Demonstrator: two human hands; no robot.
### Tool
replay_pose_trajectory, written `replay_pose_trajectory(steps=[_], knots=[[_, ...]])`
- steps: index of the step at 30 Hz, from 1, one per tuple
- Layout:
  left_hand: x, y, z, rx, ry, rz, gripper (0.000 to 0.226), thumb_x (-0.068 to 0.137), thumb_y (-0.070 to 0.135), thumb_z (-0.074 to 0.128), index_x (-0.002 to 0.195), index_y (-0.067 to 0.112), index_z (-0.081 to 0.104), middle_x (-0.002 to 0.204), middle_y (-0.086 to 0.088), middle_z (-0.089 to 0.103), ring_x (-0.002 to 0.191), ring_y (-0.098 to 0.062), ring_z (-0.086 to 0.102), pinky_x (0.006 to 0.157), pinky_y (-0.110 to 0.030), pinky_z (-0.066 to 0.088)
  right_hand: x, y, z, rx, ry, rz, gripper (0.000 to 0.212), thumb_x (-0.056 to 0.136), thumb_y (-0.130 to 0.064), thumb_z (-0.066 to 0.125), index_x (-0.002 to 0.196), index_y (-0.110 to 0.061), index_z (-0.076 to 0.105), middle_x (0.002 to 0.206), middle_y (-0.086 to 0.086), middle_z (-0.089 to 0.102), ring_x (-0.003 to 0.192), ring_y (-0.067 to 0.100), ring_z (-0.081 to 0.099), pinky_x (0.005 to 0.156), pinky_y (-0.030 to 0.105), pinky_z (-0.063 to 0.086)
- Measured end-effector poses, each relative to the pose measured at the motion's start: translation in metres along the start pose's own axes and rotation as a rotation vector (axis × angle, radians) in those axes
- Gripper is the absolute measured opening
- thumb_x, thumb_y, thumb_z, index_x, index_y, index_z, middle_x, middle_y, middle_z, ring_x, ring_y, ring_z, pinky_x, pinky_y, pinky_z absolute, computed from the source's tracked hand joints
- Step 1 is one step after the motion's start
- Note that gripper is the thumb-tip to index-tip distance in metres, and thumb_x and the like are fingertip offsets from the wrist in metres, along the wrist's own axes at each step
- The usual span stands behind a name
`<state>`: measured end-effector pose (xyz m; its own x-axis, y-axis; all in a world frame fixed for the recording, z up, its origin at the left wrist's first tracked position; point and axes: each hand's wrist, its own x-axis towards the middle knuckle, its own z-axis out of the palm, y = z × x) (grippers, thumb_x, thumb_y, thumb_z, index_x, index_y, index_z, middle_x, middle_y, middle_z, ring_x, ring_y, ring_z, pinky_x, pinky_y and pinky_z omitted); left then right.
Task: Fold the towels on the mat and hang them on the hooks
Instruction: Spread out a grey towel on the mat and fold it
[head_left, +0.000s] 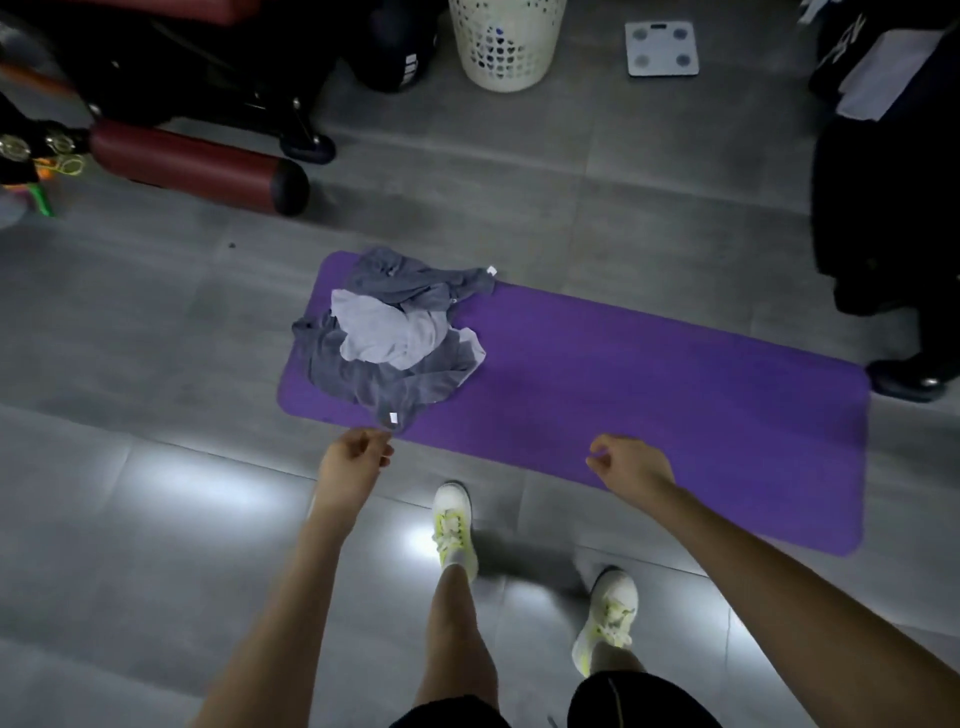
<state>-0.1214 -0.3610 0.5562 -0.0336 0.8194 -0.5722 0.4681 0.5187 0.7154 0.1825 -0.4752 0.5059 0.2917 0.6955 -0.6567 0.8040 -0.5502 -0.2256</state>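
The towels (389, 332) are lying in a messy pile on the left end of the purple mat (649, 395). The left hand (356, 460) is hovering by the near towel corner; I cannot tell if it is pinching. The right hand (626, 462) is hanging loose, holding nothing. The best way is taking one towel and spreading it flat.

The person wears black fabric shorts (623, 696) at six o'clock and white sneakers (453, 512) with neon-yellow laces.
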Motion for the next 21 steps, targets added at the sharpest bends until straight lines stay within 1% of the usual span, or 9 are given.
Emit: replay_pose_trajectory(steps=[3, 6, 9, 10, 12, 15, 17, 19, 21], knots=[[0.054, -0.015, -0.017, 0.121, -0.091, -0.006, 0.012, 0.092, 0.009, 0.052, 0.087, 0.006, 0.062, 0.071, -0.002, 0.062, 0.066, -0.018, 0.057, 0.061, -0.022, 0.042, 0.035, -0.041, 0.014, 0.010, -0.008, 0.012, 0.030, 0.094, -0.037, 0.049, 0.119, -0.021, 0.055, 0.122, 0.004, 0.061, 0.112, 0.025, 0.056, 0.087, 0.030, 0.044], [0.119, -0.033, -0.024, 0.233, -0.113, -0.004, 0.013, 0.090, 0.004, 0.051, 0.087, 0.008, 0.062, 0.072, -0.003, 0.063, 0.075, -0.025, 0.058, 0.065, -0.027, 0.043, 0.080, -0.072, 0.032, 0.026, 0.000, -0.004, 0.031, 0.095, -0.035, 0.049, 0.121, -0.020, 0.055, 0.123, 0.002, 0.060, 0.112, 0.024, 0.056, 0.086, 0.029, 0.044], [0.180, -0.058, -0.016, 0.348, -0.067, 0.034, 0.013, 0.089, 0.007, 0.053, 0.094, 0.005, 0.066, 0.087, -0.014, 0.068, 0.087, -0.030, 0.063, 0.077, -0.032, 0.044, 0.129, -0.092, 0.055, 0.048, -0.006, -0.032, 0.031, 0.096, -0.035, 0.048, 0.121, -0.019, 0.055, 0.118, 0.001, 0.062, 0.107, 0.022, 0.058, 0.084, 0.029, 0.045], [0.196, -0.064, -0.012, 0.402, -0.045, 0.057, 0.014, 0.090, 0.010, 0.053, 0.095, 0.006, 0.066, 0.090, -0.014, 0.067, 0.088, -0.030, 0.062, 0.075, -0.030, 0.042, 0.147, -0.098, 0.063, 0.063, -0.001, -0.037, 0.030, 0.096, -0.034, 0.048, 0.120, -0.019, 0.055, 0.117, 0.001, 0.063, 0.105, 0.022, 0.058, 0.083, 0.029, 0.046], [0.227, -0.079, 0.003, 0.477, -0.002, 0.114, 0.015, 0.090, 0.010, 0.052, 0.094, 0.007, 0.066, 0.090, -0.011, 0.065, 0.086, -0.029, 0.059, 0.069, -0.025, 0.036, 0.186, -0.106, 0.080, 0.096, 0.028, -0.055, 0.029, 0.095, -0.033, 0.049, 0.119, -0.019, 0.056, 0.114, 0.001, 0.064, 0.102, 0.022, 0.060, 0.082, 0.029, 0.046], [0.279, -0.108, 0.030, 0.464, 0.067, 0.180, 0.013, 0.087, 0.005, 0.052, 0.082, 0.009, 0.064, 0.079, -0.003, 0.058, 0.077, -0.026, 0.057, 0.064, -0.023, 0.033, 0.249, -0.113, 0.108, 0.132, 0.068, -0.094, 0.029, 0.094, -0.031, 0.051, 0.119, -0.017, 0.058, 0.113, 0.002, 0.065, 0.102, 0.021, 0.061, 0.081, 0.028, 0.046], [0.321, -0.131, 0.052, 0.428, 0.099, 0.236, 0.013, 0.087, 0.009, 0.054, 0.079, 0.015, 0.062, 0.075, 0.000, 0.055, 0.072, -0.023, 0.056, 0.061, -0.024, 0.036, 0.297, -0.115, 0.129, 0.139, 0.102, -0.117, 0.029, 0.094, -0.031, 0.051, 0.119, -0.017, 0.058, 0.113, 0.001, 0.065, 0.101, 0.019, 0.061, 0.079, 0.027, 0.046], [0.365, -0.149, 0.076, 0.415, 0.123, 0.329, 0.009, 0.087, 0.013, 0.057, 0.083, 0.014, 0.065, 0.080, 0.000, 0.058, 0.077, -0.024, 0.059, 0.067, -0.028, 0.043, 0.346, -0.115, 0.148, 0.168, 0.141, -0.134, 0.029, 0.094, -0.032, 0.052, 0.118, -0.017, 0.059, 0.112, 0.001, 0.066, 0.100, 0.019, 0.061, 0.077, 0.027, 0.045], [0.414, -0.161, 0.102, 0.404, 0.139, 0.436, 0.009, 0.088, 0.016, 0.060, 0.089, 0.011, 0.067, 0.091, -0.002, 0.065, 0.086, -0.024, 0.060, 0.079, -0.036, 0.048, 0.395, -0.115, 0.166, 0.200, 0.186, -0.148, 0.029, 0.093, -0.031, 0.054, 0.118, -0.017, 0.059, 0.110, 0.002, 0.066, 0.099, 0.020, 0.062, 0.076, 0.026, 0.044]])
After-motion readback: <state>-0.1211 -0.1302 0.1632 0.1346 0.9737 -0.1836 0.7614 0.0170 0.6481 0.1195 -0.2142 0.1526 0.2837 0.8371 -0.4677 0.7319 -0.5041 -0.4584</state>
